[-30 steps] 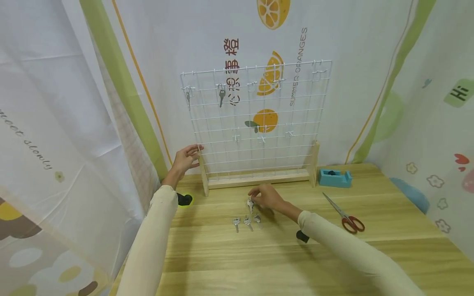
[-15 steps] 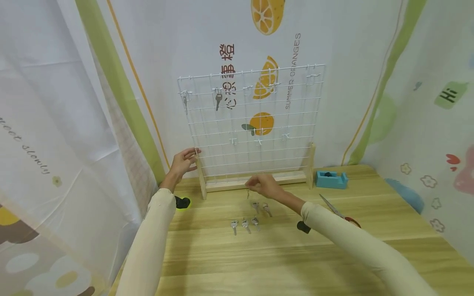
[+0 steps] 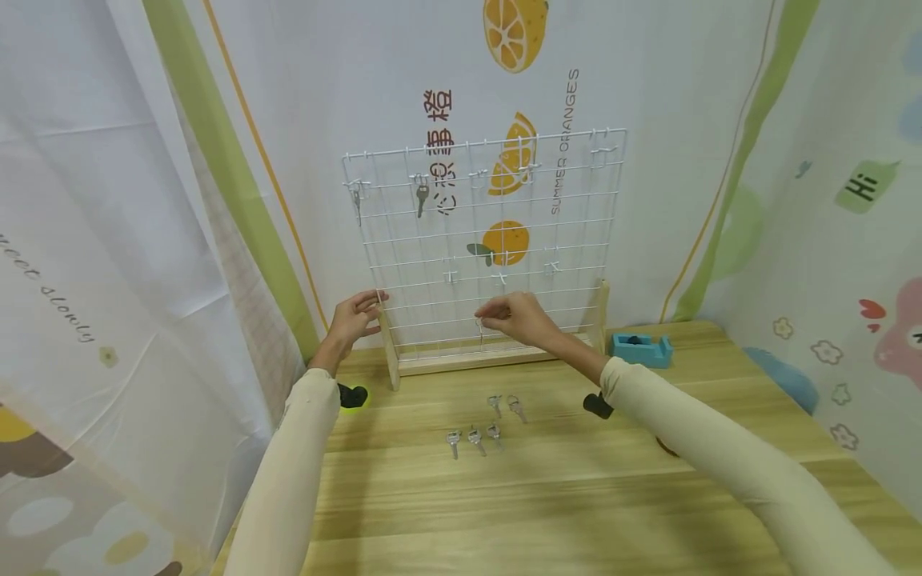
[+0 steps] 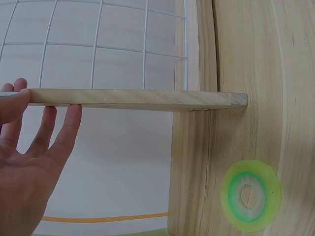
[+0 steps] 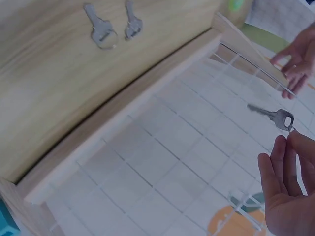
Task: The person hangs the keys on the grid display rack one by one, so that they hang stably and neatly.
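Note:
In the head view my right hand (image 3: pixel 520 316) pinches a silver key (image 3: pixel 481 334) by its ring, in front of the lower part of the wire grid. The right wrist view shows that key (image 5: pixel 280 117) dangling from thumb and fingertips. My left hand (image 3: pixel 353 318) holds the left wooden post (image 4: pixel 138 97) of the grid's stand, thumb on one side and fingers on the other. Two keys hang from hooks at the grid's upper left, one key (image 3: pixel 422 198) being the clearer. Several more keys lie on the table in two rows, among them a key (image 3: pixel 453 442) at front left.
White hooks, one hook (image 3: pixel 551 268) at mid-height, sit on the grid. A blue tape dispenser (image 3: pixel 641 350) stands right of the stand. A green-rimmed tape roll (image 4: pixel 251 195) lies by the left post. My right sleeve (image 3: pixel 727 456) covers most of the scissors.
My right hand has lifted a key off the table and carried it up and forward to the grid. The left hand has stayed on the post; the view has shifted slightly.

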`<state>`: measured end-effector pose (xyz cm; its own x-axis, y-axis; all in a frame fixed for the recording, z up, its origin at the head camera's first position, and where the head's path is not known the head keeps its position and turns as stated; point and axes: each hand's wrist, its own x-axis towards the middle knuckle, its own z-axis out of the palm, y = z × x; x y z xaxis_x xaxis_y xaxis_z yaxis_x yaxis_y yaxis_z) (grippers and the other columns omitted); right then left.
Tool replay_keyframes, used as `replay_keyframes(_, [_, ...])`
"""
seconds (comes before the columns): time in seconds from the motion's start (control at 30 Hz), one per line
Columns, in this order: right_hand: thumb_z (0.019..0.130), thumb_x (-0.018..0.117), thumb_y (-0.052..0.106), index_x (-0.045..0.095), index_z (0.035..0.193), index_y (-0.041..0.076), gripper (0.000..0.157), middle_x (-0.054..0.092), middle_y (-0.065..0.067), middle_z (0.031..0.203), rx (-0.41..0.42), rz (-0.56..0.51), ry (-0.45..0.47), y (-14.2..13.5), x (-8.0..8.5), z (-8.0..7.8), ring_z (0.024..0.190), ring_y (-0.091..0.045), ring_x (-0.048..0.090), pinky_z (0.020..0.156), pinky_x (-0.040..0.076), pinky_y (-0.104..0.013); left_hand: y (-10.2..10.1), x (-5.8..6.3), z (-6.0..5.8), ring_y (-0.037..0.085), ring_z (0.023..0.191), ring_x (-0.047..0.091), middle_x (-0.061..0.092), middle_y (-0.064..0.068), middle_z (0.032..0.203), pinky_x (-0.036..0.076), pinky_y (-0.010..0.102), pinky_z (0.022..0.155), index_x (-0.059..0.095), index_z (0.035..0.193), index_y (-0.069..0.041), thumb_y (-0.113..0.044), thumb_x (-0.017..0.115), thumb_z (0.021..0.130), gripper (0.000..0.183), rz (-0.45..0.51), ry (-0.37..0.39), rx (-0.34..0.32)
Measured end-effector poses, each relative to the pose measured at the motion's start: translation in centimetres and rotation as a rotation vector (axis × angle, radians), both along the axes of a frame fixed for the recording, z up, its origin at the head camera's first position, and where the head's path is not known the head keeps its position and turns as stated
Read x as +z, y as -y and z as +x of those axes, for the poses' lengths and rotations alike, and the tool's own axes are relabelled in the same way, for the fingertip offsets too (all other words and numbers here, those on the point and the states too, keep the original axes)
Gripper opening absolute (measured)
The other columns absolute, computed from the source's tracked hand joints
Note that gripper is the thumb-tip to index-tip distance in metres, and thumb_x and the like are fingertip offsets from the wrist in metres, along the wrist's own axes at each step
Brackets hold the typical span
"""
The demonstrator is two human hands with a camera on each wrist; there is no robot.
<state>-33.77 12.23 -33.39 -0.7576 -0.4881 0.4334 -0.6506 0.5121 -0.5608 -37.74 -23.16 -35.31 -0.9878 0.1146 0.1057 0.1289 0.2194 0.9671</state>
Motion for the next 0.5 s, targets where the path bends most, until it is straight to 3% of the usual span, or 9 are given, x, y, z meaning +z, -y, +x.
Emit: replay_keyframes(0.5, [0.095,0.077,0.007,0.079,0.11,0.001,0.017,0.079,-0.013,0.104,-0.05,-0.061,-0.066,-0.3,7.0,-0.4,0.091,-0.026,0.076,0.082,0.063,-0.036,0.0,0.2,0.3,0.033,0.149,0.04,0.047,0.013,0.159,0.047,0.056,0.111,0.047,0.156,-0.005,-0.002,0.051,0.108,0.048,-0.001,-0.006,0.0])
